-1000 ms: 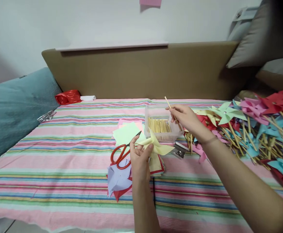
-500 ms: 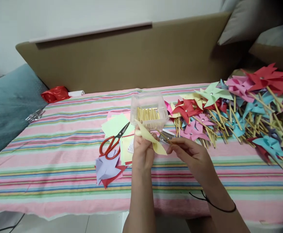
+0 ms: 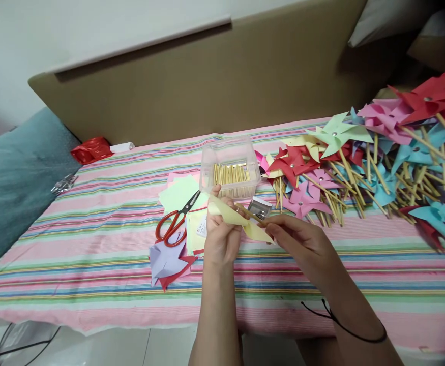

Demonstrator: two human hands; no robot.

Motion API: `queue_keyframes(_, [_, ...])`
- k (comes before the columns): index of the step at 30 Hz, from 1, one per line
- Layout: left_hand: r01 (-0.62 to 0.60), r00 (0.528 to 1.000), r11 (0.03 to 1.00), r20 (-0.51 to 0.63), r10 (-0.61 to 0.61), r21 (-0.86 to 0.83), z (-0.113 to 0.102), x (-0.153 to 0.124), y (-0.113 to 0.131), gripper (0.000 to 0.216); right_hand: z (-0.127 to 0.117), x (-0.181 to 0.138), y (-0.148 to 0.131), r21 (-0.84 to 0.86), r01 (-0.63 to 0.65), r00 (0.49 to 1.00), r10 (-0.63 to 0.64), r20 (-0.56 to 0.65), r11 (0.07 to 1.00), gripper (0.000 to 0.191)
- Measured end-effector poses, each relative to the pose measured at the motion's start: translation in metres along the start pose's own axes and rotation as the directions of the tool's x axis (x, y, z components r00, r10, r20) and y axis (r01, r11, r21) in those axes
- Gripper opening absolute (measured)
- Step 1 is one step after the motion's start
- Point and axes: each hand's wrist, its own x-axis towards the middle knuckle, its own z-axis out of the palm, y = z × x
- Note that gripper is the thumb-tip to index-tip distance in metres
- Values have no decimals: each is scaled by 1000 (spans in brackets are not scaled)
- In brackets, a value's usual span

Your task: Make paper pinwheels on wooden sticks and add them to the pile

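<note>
My left hand (image 3: 224,234) pinches a pale yellow paper pinwheel head (image 3: 230,214), its blades curled and seen edge-on. Between the fingers of my right hand (image 3: 293,236) is a thin wooden stick (image 3: 253,215), its far end close against the back of the pinwheel; whether it is fixed there I cannot tell. Just behind the hands lies a small open box (image 3: 259,208) with tiny metal pieces in it. A clear plastic container (image 3: 230,150) of cut sticks (image 3: 230,174) stands beyond.
Red-handled scissors (image 3: 175,223) rest on paper sheets (image 3: 178,194) at left, with purple cut paper (image 3: 168,262) nearer me. Finished pinwheels (image 3: 334,133) pile up at right. A red plastic bag (image 3: 91,150) and clips (image 3: 64,184) lie far left on the striped cloth (image 3: 104,239).
The stick's far end has come up against the pinwheel, and the yellow paper has tilted slightly. My view has shifted and turned a little; both hands keep their hold.
</note>
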Motion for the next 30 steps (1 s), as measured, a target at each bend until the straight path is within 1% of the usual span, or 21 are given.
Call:
queue_keyframes(5, [12,1000,999,-22,-11,39,2,-1,-2,71,1,2,0,32,20,1000,-20,-7,999,22])
queue_keyframes(8, [14,1000,1000,-1,-14,20,3,-1,-1,68,2,4,2,147,26,999,-22,-30,989,21])
queue_keyframes(9, [11,1000,1000,4,-11,10,2,-1,-1,67,2,5,4,198,42,998,-31,-60,979,19])
queue_keyframes(11, [3,1000,1000,6,-3,-5,1,0,0,66,1,7,7,261,108,984,-66,-163,959,14])
queue_keyframes(13, [-9,1000,1000,-3,9,-15,-1,1,0,65,-2,8,9,251,175,957,-104,-272,952,8])
queue_keyframes(14, [-12,1000,1000,-7,12,-19,-2,1,1,65,-4,8,9,235,185,947,-109,-300,954,7])
queue_keyframes(15, [-13,1000,1000,-11,13,-24,-2,2,1,65,-6,7,9,225,181,946,-107,-305,957,5])
queue_keyframes(18, [-8,1000,999,-11,8,-46,-2,2,2,64,-8,4,8,247,153,962,-87,-260,957,8])
queue_keyframes(22, [-4,1000,997,1,4,-72,0,1,2,63,-5,-1,5,261,200,963,-141,-229,944,13])
queue_keyframes(26, [-23,1000,996,-22,21,-89,-1,1,3,64,-4,-2,5,336,215,975,-180,-132,917,19])
queue_keyframes(30, [-80,996,991,-51,74,-107,-1,2,7,61,-9,1,8,366,136,991,-128,-47,921,26])
